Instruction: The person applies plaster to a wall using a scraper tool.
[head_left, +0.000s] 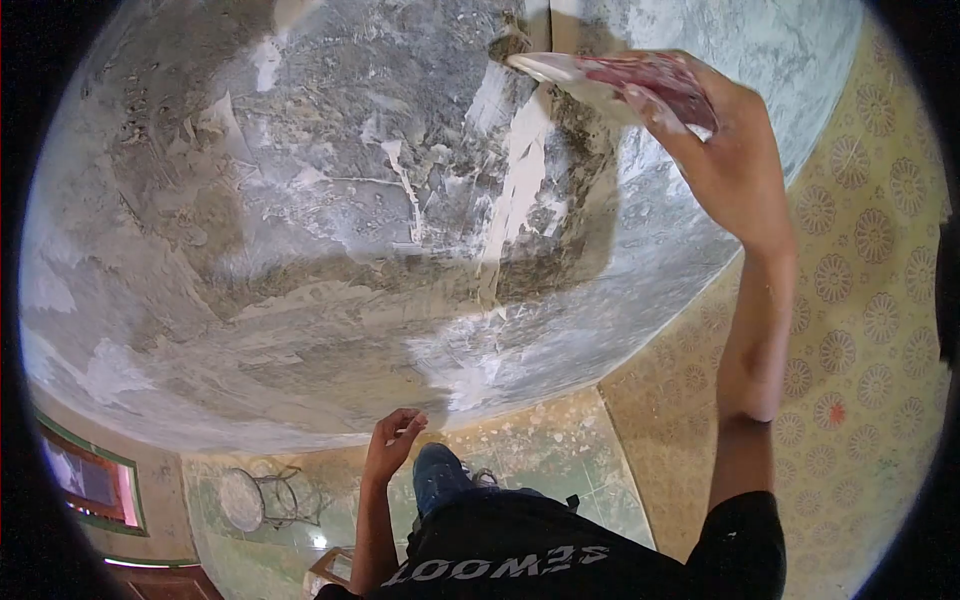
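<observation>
My right hand is raised at the upper right, its fingers closed around a red putty knife smeared with white. The knife's pale edge lies against the grey wall, next to a dark patch. Below that edge, a white streak of filler runs down the wall. Low in the middle, my left hand hangs in front of the wall's lower edge, fingers loosely curled and apart with nothing visible in them.
Patterned yellowish wall covering borders the grey wall on the right. Down on the green tiled floor stands a round-topped stool at the lower left. A pink-and-green framed opening is at the far left.
</observation>
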